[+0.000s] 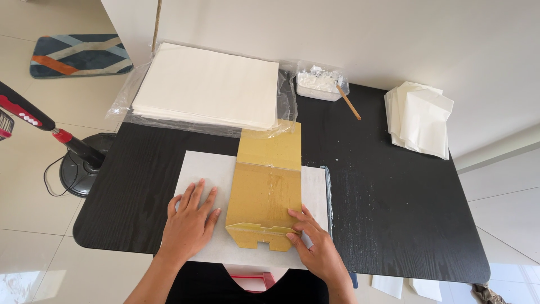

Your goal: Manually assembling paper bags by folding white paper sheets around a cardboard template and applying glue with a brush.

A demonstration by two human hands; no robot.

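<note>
A white paper sheet [315,188] lies flat on the black table [394,197] in front of me. On it rests a tan cardboard template [267,186] with a folded, notched near end. My left hand [188,222] lies flat on the sheet, fingers spread, just left of the cardboard. My right hand [315,245] presses its fingertips on the cardboard's near right corner; one finger wears a pale wrap.
A thick stack of white sheets [211,84] on clear plastic sits at the far left. A clear tub of white paste [319,81] with a wooden stick [349,102] stands behind. Folded white paper pieces [421,118] lie far right. A floor fan [73,152] stands at left.
</note>
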